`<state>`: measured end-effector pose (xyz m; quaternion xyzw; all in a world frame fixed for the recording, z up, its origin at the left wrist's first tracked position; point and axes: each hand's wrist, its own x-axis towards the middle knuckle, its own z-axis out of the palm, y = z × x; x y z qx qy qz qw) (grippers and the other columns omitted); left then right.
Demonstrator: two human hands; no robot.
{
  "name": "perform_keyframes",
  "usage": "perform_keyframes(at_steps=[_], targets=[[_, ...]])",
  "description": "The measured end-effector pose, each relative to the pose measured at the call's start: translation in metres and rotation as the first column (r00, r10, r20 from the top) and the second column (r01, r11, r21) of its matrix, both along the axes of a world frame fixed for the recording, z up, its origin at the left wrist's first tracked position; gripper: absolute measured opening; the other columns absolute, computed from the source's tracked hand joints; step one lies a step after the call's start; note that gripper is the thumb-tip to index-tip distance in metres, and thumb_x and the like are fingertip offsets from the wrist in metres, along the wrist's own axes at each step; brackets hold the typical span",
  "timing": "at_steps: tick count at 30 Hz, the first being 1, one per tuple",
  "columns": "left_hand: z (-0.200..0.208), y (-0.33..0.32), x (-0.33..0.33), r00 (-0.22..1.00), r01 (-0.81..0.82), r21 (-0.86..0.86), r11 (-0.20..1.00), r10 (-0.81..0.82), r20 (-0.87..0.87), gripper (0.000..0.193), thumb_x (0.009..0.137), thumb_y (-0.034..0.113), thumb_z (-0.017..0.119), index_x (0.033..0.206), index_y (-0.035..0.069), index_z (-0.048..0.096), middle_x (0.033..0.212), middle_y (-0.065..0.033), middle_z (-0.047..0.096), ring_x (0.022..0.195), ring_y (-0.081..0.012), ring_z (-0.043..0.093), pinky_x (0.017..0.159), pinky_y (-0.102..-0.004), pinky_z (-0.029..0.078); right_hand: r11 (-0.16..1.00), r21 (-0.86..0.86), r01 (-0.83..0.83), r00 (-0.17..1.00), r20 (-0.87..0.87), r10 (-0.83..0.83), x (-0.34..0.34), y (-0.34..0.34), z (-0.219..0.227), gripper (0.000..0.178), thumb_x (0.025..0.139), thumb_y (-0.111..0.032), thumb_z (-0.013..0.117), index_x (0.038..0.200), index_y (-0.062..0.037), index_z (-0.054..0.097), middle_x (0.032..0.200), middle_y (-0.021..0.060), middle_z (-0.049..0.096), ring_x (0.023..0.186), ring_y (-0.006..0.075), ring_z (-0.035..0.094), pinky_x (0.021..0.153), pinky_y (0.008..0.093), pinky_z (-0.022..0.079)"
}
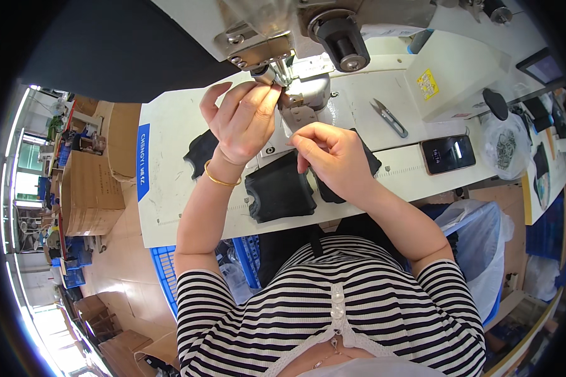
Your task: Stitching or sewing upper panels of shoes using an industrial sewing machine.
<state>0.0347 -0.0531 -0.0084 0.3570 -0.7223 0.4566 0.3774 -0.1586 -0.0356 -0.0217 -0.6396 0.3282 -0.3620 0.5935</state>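
My left hand [242, 122], with a gold bangle at its wrist, reaches up to the needle area [278, 74] of a sewing machine. Its thumb and fingers are closed together beside the presser foot; whatever is between them is hidden. To its right, my right hand [333, 157] is bent, thumb and forefinger pinched over the front of the machine bed. Anything in that pinch is too small to make out. Below the hands lies a black fabric piece [280, 188] on the white table [163, 188]. Another dark piece [200, 154] sits behind my left forearm, and more dark fabric [368, 157] lies partly under my right hand.
Thread snips [390, 118] and a phone [448, 154] lie on the right of the table. Beyond them stands a plastic bag of small metal parts [506, 147]. Blue baskets [165, 267] are under the front edge. Cardboard boxes [93, 191] stand at left.
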Motion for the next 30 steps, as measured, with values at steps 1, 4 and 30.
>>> perform_keyframes(at_steps=[1,4,30], targets=[[-0.004,-0.001,0.001,0.999,0.016,0.002,1.0,-0.016,-0.045,0.025,0.067,0.003,0.073,0.091,0.007,0.071,0.089,-0.0011,0.065,0.083,-0.0163,0.065,0.092,-0.0374,0.041,1.0,0.001,-0.004,1.0,0.0,0.004,-0.002,0.001,-0.002,0.018,0.092,-0.016,0.061,0.087,0.0,0.068,0.066,0.0042,0.066,0.057,0.0052,0.058,0.053,0.0231,0.044],[-0.018,0.001,-0.005,0.963,0.019,0.093,0.996,0.007,-0.271,0.036,0.066,0.004,0.075,0.1,0.006,0.066,0.097,-0.0038,0.063,0.091,-0.0205,0.061,0.091,-0.0385,0.039,0.976,-0.161,0.149,0.989,0.01,-0.15,-0.014,-0.003,-0.022,0.016,0.091,-0.014,0.063,0.093,0.0011,0.067,0.069,0.0078,0.067,0.06,0.0107,0.062,0.057,0.0258,0.048],[-0.061,0.088,0.047,0.861,0.147,0.719,0.68,0.27,-0.431,0.029,0.079,0.006,0.074,0.107,0.001,0.067,0.106,-0.0141,0.062,0.097,-0.0311,0.061,0.085,-0.0365,0.049,0.464,-0.885,0.047,0.76,-0.27,-0.592,-0.048,-0.01,-0.091,0.044,0.075,-0.017,0.078,0.114,-0.0033,0.066,0.111,0.0092,0.057,0.097,0.0273,0.054,0.08,0.04,0.041]])
